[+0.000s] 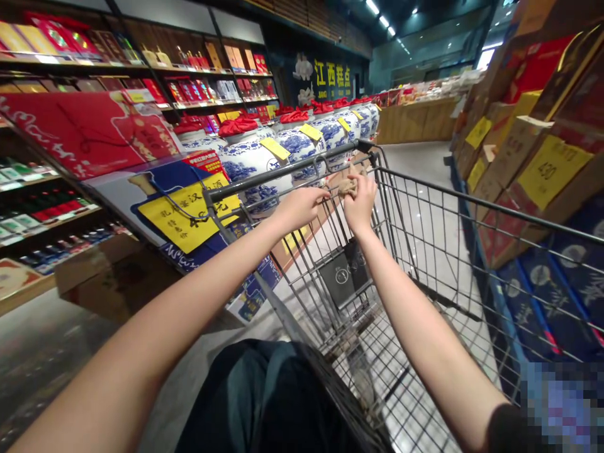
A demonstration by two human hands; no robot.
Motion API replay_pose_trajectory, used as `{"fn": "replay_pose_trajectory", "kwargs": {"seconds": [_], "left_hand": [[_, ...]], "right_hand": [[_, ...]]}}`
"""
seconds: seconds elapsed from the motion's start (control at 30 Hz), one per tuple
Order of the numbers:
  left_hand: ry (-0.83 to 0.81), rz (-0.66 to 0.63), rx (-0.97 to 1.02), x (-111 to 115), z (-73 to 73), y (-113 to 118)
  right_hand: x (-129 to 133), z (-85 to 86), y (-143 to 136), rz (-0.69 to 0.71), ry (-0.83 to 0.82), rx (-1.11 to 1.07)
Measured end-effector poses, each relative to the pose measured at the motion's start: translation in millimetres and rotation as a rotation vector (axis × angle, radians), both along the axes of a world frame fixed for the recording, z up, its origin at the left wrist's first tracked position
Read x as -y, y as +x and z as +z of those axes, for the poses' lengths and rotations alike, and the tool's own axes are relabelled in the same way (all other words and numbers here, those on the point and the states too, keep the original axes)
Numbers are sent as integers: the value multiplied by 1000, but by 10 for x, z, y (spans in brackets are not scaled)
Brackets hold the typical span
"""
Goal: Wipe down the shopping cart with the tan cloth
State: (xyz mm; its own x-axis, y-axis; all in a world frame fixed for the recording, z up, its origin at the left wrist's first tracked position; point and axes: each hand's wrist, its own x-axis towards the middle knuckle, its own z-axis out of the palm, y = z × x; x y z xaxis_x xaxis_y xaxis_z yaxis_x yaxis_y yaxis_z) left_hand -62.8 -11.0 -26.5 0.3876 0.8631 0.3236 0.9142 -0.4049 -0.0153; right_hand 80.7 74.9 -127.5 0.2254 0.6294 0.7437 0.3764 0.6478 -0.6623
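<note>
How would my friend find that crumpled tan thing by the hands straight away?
Start with the big wire shopping cart, then look where the left hand and right hand are close together. The crumpled tan bundle is in the right hand. It looks soft and lumpy, unlike the cart's straight, dark metal around it.

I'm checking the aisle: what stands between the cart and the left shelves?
In the head view, stacked boxes bearing a yellow sign, and patterned jars with red cloth tops.
</note>
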Motion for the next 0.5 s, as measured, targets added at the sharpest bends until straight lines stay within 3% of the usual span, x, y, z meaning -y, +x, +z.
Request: {"fn": "replay_pose_trajectory", "kwargs": {"seconds": [0.13,0.27,0.33,0.43,0.5], "left_hand": [[95,-20,-23,6,14,-14],[307,21,-49,91,125,-44],[369,202,-3,108,197,-55],[212,542,108,71,275,-85],[34,579,158,25,310,-125]], "right_hand": [[220,-140,-236,-32,73,16],[512,-282,-395,111,91,134],[489,-262,-327,185,91,191],[271,-111,-116,189,100,159],[136,42,-39,147,129,73]]}}
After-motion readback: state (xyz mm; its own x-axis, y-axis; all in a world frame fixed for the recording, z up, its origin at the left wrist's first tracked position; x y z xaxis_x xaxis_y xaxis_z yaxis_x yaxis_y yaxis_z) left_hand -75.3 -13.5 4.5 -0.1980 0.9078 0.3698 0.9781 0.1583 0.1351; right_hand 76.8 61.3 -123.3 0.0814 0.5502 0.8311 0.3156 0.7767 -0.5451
